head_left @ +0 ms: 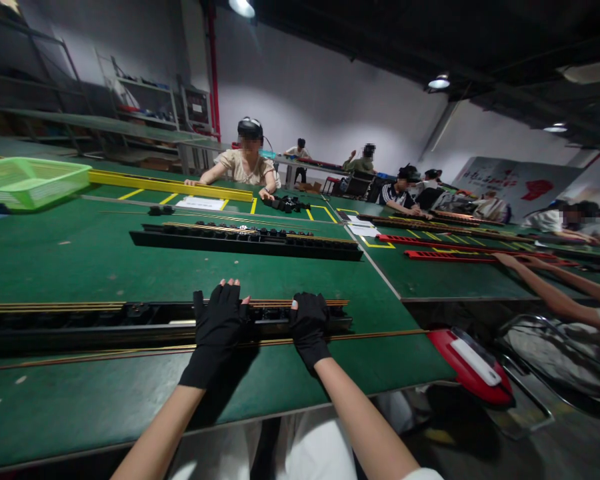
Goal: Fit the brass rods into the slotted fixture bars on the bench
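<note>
A long black channel rail (90, 328), fitted with black blocks and thin brass-coloured rods (50, 307), lies across the table before me. My left hand (223, 327), in a black fingerless glove, rests over the rail with its fingers stretched toward the far side. Farther right, my right hand (310, 323), gloved alike, has its fingers curled down over the rail near its right end; what lies under them is hidden. Along the near side runs a loose thin rod (375, 335), passing beneath both hands.
Beyond lies another black rail (245, 245) with rods. A green basket (35, 175) and yellow rail (175, 185) sit at the far left. Opposite sits a person (247, 160) in a headset. Red rails (450, 256) and a co-worker's arms (545, 287) are at right, beyond a red-and-white object (473, 365).
</note>
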Action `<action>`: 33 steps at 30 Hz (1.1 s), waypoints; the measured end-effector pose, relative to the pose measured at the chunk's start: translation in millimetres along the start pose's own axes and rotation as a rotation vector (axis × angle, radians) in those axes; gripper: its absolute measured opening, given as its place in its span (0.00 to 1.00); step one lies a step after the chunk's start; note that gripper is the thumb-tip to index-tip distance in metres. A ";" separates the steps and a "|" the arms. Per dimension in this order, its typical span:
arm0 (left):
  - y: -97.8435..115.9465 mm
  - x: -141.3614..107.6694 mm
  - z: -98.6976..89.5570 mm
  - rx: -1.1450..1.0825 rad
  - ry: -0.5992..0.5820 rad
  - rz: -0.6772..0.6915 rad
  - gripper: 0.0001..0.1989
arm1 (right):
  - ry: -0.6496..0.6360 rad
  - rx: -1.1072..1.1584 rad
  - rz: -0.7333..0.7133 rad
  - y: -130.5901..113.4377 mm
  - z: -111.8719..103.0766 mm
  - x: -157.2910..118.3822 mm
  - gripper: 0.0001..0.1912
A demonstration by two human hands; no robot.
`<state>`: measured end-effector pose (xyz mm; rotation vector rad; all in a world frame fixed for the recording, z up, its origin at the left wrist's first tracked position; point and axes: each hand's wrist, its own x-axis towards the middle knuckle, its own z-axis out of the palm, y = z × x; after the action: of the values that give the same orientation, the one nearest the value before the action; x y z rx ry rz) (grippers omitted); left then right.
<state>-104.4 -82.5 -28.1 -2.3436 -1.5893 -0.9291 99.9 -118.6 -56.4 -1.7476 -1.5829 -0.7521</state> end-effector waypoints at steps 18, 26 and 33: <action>19.6 7.5 2.0 0.037 -0.075 0.091 0.22 | 0.012 -0.023 0.002 0.2 2.8 0.5 0.14; 32.4 5.4 7.6 0.022 -0.132 0.062 0.22 | 0.045 0.035 0.011 0.9 8.1 -0.7 0.13; 40.1 5.1 10.5 -0.021 -0.114 0.093 0.24 | 0.038 0.051 -0.008 0.6 6.4 0.8 0.14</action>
<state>-63.5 -90.7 -25.3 -2.5024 -1.5010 -0.8107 100.5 -113.1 -59.8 -1.6827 -1.5708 -0.7381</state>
